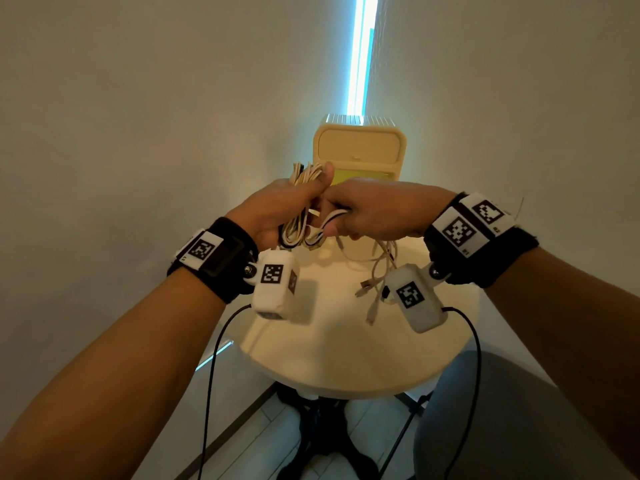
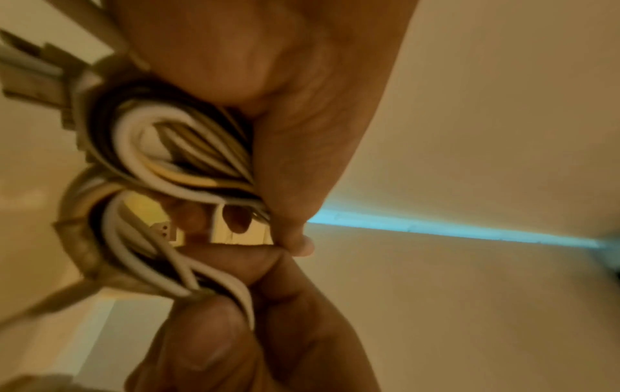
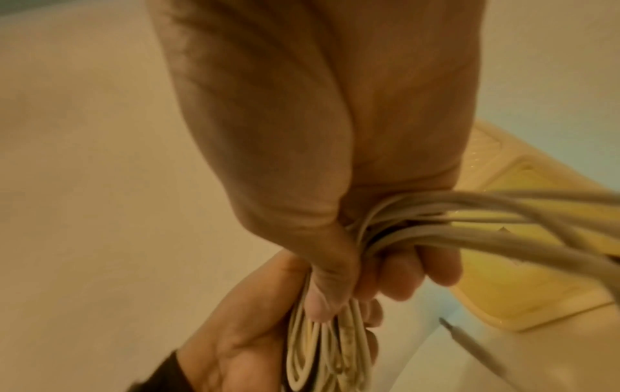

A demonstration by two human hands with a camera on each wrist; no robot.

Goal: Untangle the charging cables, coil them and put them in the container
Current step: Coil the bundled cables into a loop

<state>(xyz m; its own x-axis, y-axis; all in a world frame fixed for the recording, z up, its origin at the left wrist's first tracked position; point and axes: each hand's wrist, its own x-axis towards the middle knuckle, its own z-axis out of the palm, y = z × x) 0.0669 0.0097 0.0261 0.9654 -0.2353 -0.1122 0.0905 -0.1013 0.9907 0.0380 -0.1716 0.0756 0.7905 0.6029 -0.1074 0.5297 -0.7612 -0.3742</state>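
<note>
- Head view shows both hands raised together above a round white table [image 1: 346,358], in front of a cream container [image 1: 360,147] that stands at the far edge of the table, against the corner of the walls.
- Here the left hand [image 1: 277,209] grips a folded bundle of white cables [image 1: 298,230]; its thumb lies along the top of the bundle, and loops stick out above and below the fist.
- The right hand [image 1: 374,209] touches the left one and its fingers are curled around several strands; loose cable ends [image 1: 375,289] with plugs hang from it, just over the table.
- Left wrist view shows what the head view hides: the underside of the bundle, with white and yellowish loops [image 2: 140,148] pressed between the thumb and the fingers [image 2: 302,132]. The picture is blurred, so I cannot count the cables.
- Right wrist view shows the right thumb [image 3: 322,291] pressing on the folded loops inside the left palm [image 3: 235,344], while strands [image 3: 503,220] run out to the side, across the container [image 3: 536,265].
</note>
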